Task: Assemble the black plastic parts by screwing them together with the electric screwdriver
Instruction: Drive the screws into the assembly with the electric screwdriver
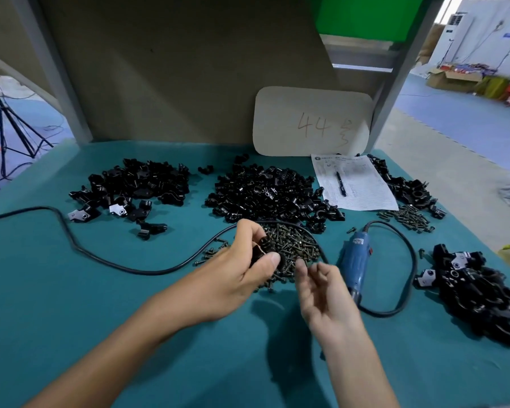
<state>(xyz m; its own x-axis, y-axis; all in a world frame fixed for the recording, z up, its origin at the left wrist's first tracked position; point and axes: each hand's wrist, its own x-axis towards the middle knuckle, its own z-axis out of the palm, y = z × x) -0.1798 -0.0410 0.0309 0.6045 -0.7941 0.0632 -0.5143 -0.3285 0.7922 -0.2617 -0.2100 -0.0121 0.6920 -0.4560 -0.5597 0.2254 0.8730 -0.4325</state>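
Observation:
My left hand point(242, 272) holds a black plastic part point(265, 251) between thumb and fingers, just above the left edge of the pile of dark screws point(296, 245). To its right, my right hand point(324, 293) hovers with loosely curled fingers; its fingertips are close to the screws and I see nothing in it. The blue electric screwdriver point(355, 260) lies on the teal table point(130, 319) right of my right hand, untouched. Loose black parts lie in a left pile point(136, 187) and a middle pile point(265, 192).
A heap of black pieces point(477, 293) lies at the right front, another point(407, 187) at the far right with a small batch of screws point(407, 217). A paper sheet point(362, 189) with a pen point(340, 184) and a cardboard sign point(309, 122) stand behind. The screwdriver's black cable point(71, 242) loops across the table.

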